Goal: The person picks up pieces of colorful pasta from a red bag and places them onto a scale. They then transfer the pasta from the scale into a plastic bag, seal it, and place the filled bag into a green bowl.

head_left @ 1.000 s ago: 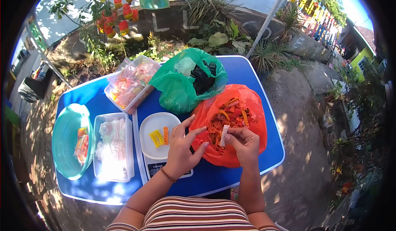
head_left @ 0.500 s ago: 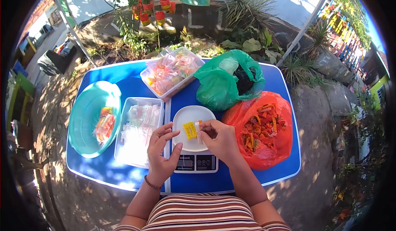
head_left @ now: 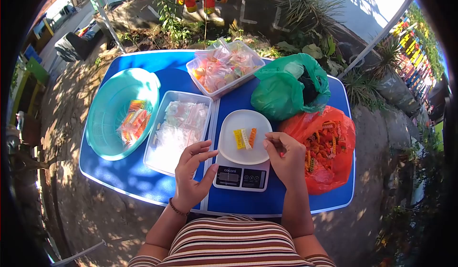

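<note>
On the white digital kitchen scale (head_left: 241,176) lies a yellow piece (head_left: 239,139), a white strip (head_left: 246,139) and an orange strip (head_left: 252,138), side by side on its round-cornered plate (head_left: 234,155). My right hand (head_left: 288,159) is at the plate's right edge, thumb and index finger close together with a small gap, and no object shows in them. Left of the scale my left hand (head_left: 193,174) hovers with fingers spread, holding nothing. Beneath and behind it stands a clear tub (head_left: 208,106) of small transparent plastic bags (head_left: 183,124).
A turquoise basin (head_left: 102,124) holding packed orange bags (head_left: 134,124) stands at left. Behind is a tub (head_left: 214,93) of filled bags. A green plastic bag (head_left: 276,90) and a red bag (head_left: 343,164) of small colourful pieces occupy the right side of the blue table (head_left: 119,183).
My right hand has let go of the white strip, now lying on the scale plate, and drawn back right. The view has shifted, so the table appears turned and further left hand details barely differ.
</note>
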### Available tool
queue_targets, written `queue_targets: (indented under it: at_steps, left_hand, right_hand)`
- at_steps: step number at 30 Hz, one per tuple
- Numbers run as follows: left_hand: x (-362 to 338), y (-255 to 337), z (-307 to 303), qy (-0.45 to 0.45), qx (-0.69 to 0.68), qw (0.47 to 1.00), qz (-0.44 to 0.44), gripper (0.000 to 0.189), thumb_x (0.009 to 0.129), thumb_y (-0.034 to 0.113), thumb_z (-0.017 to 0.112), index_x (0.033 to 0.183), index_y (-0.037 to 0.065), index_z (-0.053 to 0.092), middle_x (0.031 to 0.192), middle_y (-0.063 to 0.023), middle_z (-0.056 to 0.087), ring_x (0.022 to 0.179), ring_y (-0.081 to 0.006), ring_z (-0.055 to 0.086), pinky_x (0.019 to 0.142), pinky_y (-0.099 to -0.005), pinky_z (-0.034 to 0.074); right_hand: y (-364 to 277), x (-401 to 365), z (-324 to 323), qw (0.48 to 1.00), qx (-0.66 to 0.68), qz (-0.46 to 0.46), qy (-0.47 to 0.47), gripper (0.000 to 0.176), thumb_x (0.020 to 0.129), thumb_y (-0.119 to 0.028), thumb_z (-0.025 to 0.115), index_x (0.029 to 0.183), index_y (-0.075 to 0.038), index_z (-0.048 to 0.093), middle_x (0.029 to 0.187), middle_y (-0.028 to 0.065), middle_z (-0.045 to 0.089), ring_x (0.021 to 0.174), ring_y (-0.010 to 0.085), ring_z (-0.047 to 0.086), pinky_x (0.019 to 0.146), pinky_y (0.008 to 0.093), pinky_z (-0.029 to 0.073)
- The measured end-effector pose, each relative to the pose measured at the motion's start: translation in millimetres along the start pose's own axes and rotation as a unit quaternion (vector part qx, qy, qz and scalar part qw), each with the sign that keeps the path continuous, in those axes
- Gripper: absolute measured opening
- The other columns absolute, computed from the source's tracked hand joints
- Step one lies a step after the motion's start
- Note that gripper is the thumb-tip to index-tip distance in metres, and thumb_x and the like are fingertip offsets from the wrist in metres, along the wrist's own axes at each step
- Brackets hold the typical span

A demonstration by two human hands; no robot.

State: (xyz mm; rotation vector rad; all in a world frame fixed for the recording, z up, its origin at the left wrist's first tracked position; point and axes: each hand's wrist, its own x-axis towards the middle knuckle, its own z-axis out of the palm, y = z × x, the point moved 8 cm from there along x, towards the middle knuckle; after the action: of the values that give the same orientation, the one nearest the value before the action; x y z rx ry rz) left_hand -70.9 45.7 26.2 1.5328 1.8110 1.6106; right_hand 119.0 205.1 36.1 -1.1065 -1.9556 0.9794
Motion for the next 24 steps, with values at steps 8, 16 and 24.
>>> queue_targets:
  at_steps: [8,16,24]
  left_hand:
    - [-4.6,0.4,16.3,-0.043,-0.026,0.999,-0.021,0.029,0.087,0.003,0.073,0.116,0.001,0.072,0.130,-0.0186,0.063,0.119,-0.0286,0.063,0.103,-0.0384,0.050]
    - [-6.1,4.8,23.3,-0.044,-0.032,0.998,-0.007,0.030,0.087,0.000,0.073,0.117,0.004,0.072,0.129,-0.0159,0.064,0.113,-0.0269,0.066,0.098,-0.0363,0.053]
    - [-8.4,5.9,25.9,-0.072,-0.029,0.997,-0.015,0.028,0.088,0.002,0.073,0.116,0.003,0.072,0.127,-0.0153,0.065,0.114,-0.0270,0.066,0.098,-0.0364,0.053]
  right_hand:
    - [23.0,-48.4,-3.5,0.997,0.056,0.013,-0.046,0.017,0.091,-0.004,0.074,0.103,0.007,0.074,0.090,0.0144,0.076,0.080,0.0168,0.076,0.073,0.0274,0.059]
    - [29.9,-57.5,-3.6,0.997,0.062,0.023,-0.048,0.016,0.090,-0.002,0.075,0.105,0.006,0.074,0.088,0.0104,0.076,0.080,0.0122,0.073,0.073,0.0254,0.057]
    - [23.6,-57.4,1.5,0.995,0.052,0.006,-0.080,0.017,0.090,-0.002,0.075,0.105,0.006,0.073,0.088,0.0106,0.076,0.080,0.0121,0.073,0.073,0.0255,0.057]
